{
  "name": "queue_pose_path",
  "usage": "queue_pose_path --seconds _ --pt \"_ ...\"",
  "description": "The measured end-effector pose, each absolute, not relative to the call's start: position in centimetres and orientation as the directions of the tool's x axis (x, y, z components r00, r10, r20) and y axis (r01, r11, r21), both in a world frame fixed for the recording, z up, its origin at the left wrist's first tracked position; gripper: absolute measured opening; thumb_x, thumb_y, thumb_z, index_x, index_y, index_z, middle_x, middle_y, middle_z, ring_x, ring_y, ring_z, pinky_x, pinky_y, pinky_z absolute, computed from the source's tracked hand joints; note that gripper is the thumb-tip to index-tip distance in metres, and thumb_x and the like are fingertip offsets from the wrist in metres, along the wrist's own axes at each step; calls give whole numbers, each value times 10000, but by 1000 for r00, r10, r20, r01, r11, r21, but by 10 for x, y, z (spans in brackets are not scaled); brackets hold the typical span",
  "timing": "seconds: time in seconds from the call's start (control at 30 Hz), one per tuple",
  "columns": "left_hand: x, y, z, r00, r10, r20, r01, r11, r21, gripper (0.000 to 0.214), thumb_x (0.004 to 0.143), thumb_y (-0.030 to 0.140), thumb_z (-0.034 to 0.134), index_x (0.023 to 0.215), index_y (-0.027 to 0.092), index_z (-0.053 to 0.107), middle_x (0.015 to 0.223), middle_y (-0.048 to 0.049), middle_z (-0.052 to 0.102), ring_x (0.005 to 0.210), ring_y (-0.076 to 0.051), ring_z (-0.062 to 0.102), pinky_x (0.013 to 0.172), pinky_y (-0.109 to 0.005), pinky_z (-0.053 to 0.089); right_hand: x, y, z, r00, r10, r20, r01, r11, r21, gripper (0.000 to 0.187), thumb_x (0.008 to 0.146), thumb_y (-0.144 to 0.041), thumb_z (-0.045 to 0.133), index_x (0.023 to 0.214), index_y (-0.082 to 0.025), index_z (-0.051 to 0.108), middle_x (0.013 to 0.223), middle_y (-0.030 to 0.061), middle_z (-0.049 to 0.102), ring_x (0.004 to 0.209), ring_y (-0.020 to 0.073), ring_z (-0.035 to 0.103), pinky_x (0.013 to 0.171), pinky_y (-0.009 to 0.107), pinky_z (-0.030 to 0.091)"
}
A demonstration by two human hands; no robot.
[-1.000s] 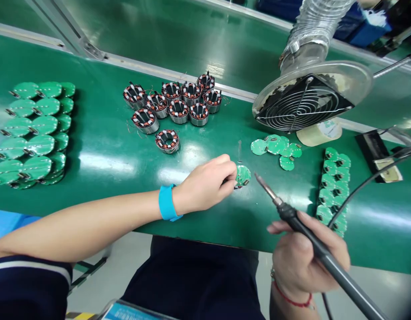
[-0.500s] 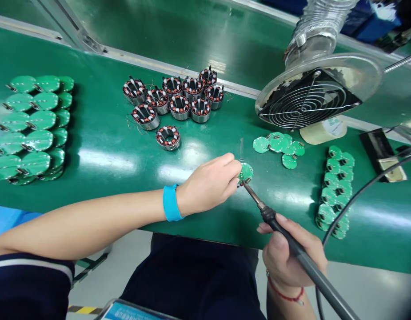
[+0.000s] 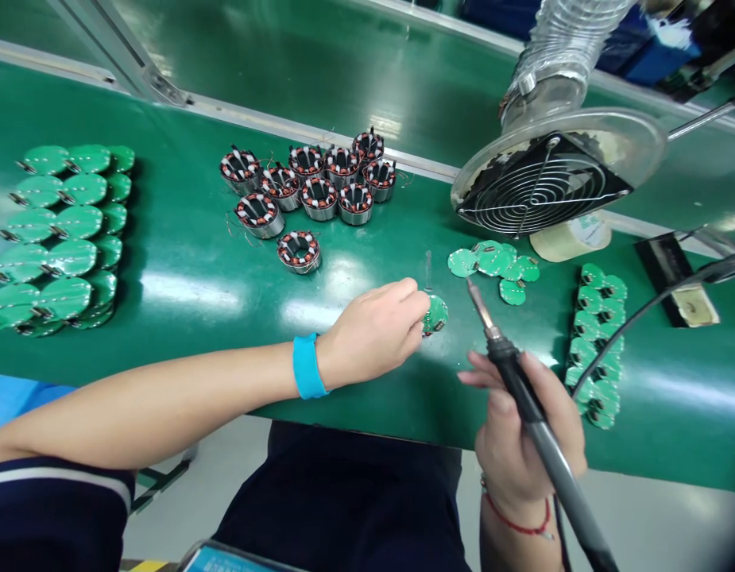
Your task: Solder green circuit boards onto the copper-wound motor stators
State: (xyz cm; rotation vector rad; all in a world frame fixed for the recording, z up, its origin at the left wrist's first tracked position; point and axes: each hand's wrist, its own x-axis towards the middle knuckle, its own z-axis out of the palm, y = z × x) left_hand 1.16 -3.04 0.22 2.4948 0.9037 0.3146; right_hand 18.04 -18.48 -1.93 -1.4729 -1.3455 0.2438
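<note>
My left hand (image 3: 373, 330), with a blue band at the wrist, is closed at the left edge of a round green circuit board (image 3: 437, 314). Its fingertips are hidden behind the knuckles, so the exact grip does not show. Something dark and reddish peeks out beneath that board. In my right hand (image 3: 525, 429) is a soldering iron (image 3: 513, 373), gripped round its dark handle. The iron's metal tip points up and away, apart from the board, near a loose group of round green boards (image 3: 492, 258).
Several copper-wound stators (image 3: 319, 199) stand at the back centre. Stacked green boards (image 3: 66, 254) lie on the left, smaller ones (image 3: 602, 334) on the right. A fume extractor fan (image 3: 539, 187) hangs overhead, before a tape roll (image 3: 573, 237). The iron's cable (image 3: 647, 306) crosses the right side.
The soldering iron's tip has lifted off the board and moved up and to the right. My left hand stays at the board. The view has shifted slightly.
</note>
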Motion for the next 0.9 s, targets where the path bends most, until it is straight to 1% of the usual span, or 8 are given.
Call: queue_pose_path --seconds 0.13,0.2,0.27,0.37,0.47,0.63,0.8,0.9 --pt "7 -24 -1 731 678 76 484 -594 643 127 964 123 519 879 199 573 866 -21 548 808 -179 546 788 -315 507 180 -155 -7 343 816 466 565 218 -796 443 1042 -121 608 1445 -300 648 1073 17 850 821 181 840 762 335 705" --pt "5 -15 -5 710 698 90 404 -509 760 61 972 177 564 1006 188 614 949 -23 571 833 -171 569 803 -316 521 186 -145 -4 315 867 385 567 153 -809 358 1052 -177 619 1388 -292 672 1130 32 845 864 186 842 824 351 702" --pt "4 -6 -10 711 696 96 321 -443 837 187 982 251 610 1152 184 645 1021 -35 582 896 -179 601 850 -331 538 192 -136 -2 278 916 289 580 80 -811 317 1045 -252 648 1359 -290 670 1206 54 828 955 204 840 880 366 694" --pt "5 2 -13 745 658 107 244 -418 875 185 960 247 637 1127 186 690 1012 -37 589 919 -187 610 871 -337 538 195 -125 1 235 953 193 606 11 -795 327 1025 -342 671 1348 -293 652 1224 69 813 1004 220 827 887 368 680" --pt "5 2 -14 738 646 194 164 -450 878 31 947 194 620 938 187 649 935 -21 603 826 -167 583 785 -308 515 190 -117 8 206 969 137 603 -16 -798 333 1013 -420 677 1320 -295 648 1071 41 817 863 209 804 781 343 668" --pt "1 -7 -16 727 521 449 35 -680 733 216 1050 172 480 866 211 586 888 -34 620 852 -180 579 785 -308 489 182 -107 18 165 985 40 557 -59 -828 395 960 -526 731 1271 -294 660 923 8 791 739 200 755 684 326 638" --pt "-1 -11 -20 743 547 386 164 -708 687 58 1025 246 603 1025 197 573 1036 -82 640 972 -230 595 857 -357 529 187 -101 18 158 983 -95 414 -153 -897 416 909 -499 764 1246 -281 655 835 -13 760 673 188 741 589 304 615" --pt "3 -17 -22 772 541 334 210 -713 669 86 1036 183 538 953 204 547 957 -60 629 924 -226 579 861 -362 524 186 -99 19 156 977 -146 357 -193 -914 443 904 -581 749 1214 -278 658 776 -21 739 606 192 720 526 310 595"
